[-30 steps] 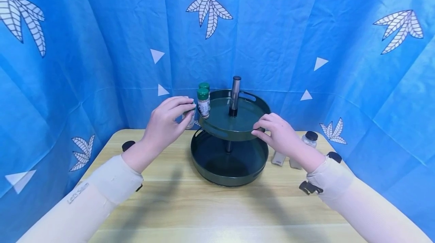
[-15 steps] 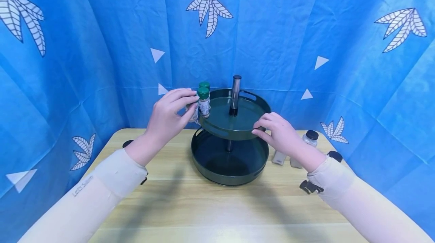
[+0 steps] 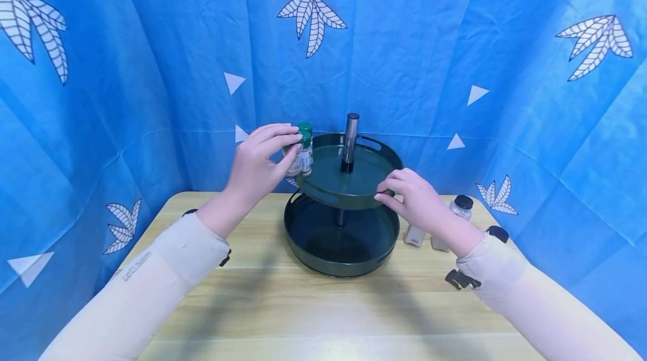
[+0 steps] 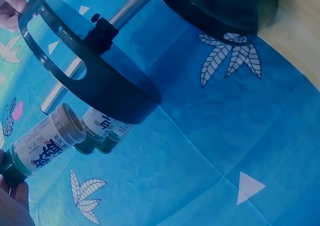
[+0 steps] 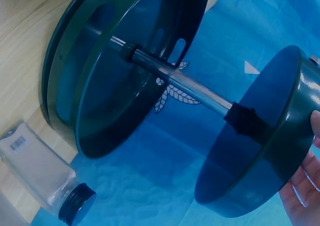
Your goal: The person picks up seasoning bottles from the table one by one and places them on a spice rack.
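Note:
My left hand (image 3: 260, 161) holds a small spice jar (image 4: 45, 145) by its green cap; the jar has a white printed label. It hangs just left of the upper tray (image 3: 349, 201) of a dark green two-tier turntable rack. Two similar green-capped spice jars (image 4: 100, 122) stand at that tray's left side, and in the head view the held jar partly overlaps them. At the front right, my right hand (image 3: 411, 197) pinches the upper tray's rim between thumb and fingers. Beneath it the lower tray (image 3: 340, 266) rests on the table, joined by a metal pole (image 5: 200, 92).
Clear bottles with black lids, such as this bottle (image 5: 42, 168), are on the table right of the rack, partly behind my right forearm. Another black lid (image 3: 190, 212) peeks out behind my left forearm. A blue patterned curtain (image 3: 414, 69) hangs behind the wooden table (image 3: 323, 316).
My left hand has moved right and slightly up with the spice jar, up to the jars on the upper tray. My right hand stays on the rim.

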`<state>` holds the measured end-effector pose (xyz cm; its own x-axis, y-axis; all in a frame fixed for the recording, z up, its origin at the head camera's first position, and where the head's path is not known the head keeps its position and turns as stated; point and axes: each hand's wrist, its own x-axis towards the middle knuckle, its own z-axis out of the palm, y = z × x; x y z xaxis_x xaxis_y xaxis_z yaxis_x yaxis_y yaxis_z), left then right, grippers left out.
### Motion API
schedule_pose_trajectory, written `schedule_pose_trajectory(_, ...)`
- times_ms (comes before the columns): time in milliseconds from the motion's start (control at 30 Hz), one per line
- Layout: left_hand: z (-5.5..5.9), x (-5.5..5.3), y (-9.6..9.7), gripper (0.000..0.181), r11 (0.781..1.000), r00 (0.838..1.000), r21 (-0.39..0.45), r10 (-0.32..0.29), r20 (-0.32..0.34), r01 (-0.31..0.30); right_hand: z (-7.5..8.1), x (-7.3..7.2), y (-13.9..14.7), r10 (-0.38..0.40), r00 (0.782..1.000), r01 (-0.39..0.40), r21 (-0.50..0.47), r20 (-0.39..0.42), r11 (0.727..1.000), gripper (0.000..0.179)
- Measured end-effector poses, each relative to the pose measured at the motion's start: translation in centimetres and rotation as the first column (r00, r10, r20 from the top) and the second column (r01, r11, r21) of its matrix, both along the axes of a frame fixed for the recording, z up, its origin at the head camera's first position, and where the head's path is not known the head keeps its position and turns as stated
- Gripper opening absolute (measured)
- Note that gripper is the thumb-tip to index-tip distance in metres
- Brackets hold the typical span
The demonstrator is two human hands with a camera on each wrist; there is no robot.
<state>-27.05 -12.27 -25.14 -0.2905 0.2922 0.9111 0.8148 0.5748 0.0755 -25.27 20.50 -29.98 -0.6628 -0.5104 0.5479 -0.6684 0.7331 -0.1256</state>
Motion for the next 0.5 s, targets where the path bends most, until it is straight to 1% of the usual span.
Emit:
schedule_pose_trajectory(133, 0.2, -0.2, 0.5, 0.022, 1.000, 1.000, 0.012, -0.021, 0.002, 0.021, 0.0, 0.0, 0.0, -0.006, 1.000, 0.006, 0.002, 0.002, 1.000, 0.014)
schedule_pose_trajectory(267, 0.4, -0.5, 0.9, 0.021, 1.000, 1.000, 0.018, -0.019, 0.005, 0.019, 0.0, 0.1, 0.0, -0.012, 1.000, 0.012, 0.000, 0.009, 1.000, 0.014)
schedule_pose_trajectory(500, 0.3, -0.9, 1.6, 0.023, 0.999, 0.999, 0.050, -0.016, 0.047, 0.014, 0.0, 0.0, -0.1, -0.004, 1.000, 0.004, -0.002, 0.008, 1.000, 0.015)
